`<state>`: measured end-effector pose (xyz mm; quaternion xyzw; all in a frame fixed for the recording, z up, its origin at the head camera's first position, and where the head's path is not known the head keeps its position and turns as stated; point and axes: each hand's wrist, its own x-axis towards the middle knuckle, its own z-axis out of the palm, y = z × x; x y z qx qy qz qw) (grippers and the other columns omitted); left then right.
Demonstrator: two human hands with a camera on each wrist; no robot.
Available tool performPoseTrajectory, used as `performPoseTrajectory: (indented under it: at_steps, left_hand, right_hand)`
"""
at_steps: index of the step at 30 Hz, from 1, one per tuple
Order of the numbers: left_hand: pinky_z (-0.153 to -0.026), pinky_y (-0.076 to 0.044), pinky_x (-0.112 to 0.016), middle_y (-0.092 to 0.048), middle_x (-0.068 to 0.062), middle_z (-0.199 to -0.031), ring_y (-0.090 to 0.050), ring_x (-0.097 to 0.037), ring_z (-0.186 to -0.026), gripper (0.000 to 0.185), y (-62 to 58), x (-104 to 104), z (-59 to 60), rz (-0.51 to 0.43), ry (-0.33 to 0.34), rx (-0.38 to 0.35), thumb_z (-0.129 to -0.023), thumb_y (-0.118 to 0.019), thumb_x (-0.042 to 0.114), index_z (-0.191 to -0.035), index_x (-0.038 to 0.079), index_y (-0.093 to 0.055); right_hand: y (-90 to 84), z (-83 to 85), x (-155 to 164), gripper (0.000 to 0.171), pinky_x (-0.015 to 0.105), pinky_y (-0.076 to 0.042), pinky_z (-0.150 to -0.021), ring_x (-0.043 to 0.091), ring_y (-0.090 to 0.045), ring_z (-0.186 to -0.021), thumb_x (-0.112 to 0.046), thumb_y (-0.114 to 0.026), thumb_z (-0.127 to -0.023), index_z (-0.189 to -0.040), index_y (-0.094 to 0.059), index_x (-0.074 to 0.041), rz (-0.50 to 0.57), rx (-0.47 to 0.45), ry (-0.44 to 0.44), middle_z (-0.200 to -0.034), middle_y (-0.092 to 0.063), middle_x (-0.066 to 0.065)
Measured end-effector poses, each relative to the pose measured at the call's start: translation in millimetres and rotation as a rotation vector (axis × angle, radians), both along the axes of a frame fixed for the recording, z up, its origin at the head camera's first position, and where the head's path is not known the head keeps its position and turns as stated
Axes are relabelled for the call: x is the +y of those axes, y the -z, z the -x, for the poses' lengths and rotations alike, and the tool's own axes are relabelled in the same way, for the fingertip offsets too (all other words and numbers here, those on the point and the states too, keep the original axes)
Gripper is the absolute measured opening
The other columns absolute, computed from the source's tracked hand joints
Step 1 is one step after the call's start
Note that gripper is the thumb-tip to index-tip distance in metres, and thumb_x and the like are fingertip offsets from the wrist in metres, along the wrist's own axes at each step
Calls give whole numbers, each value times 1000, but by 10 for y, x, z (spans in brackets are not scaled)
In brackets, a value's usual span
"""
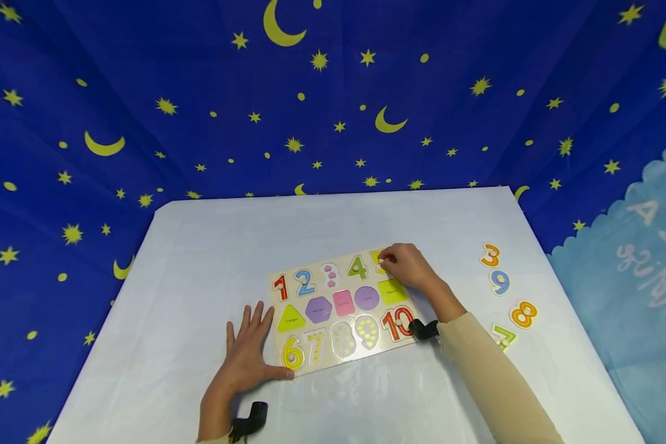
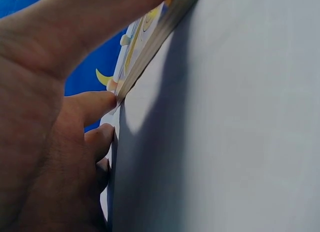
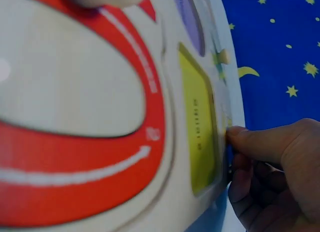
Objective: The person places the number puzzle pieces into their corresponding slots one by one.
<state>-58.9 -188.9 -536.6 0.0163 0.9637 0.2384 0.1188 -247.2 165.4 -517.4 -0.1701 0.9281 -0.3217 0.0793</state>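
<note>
Now the left hand (image 1: 248, 356) lies flat at the board's (image 1: 341, 308) seven o'clock edge, steadying it, while the right hand (image 1: 409, 266) pinches the 5 (image 1: 376, 259) at one o'clock.

Left hand (image 1: 248, 353): palm down, fingers straight and slightly spread, thumb extended to the right, forearm entering from the lower edge. Right hand (image 1: 406, 266): fingers curled downward, thumb tip pressed forward, wrist bent. Right forearm, in a beige sleeve, extends diagonally from the lower right.
</note>
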Motion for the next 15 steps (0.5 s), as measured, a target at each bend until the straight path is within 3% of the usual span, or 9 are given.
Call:
performPoseTrajectory:
  at_steps: [15]
  left_hand:
    - [-107,18,-57,-3,-8,-161,10,-32,-145,139,-1,-9,-16,-2,9,12,-44,-79,73,-155,17,-18]
  right_hand:
    - [62,-89,-9,25,32,-45,-67,17,-53,-75,-19,-67,-92,-110,-70,-3,59,59,49,-88,-61,3]
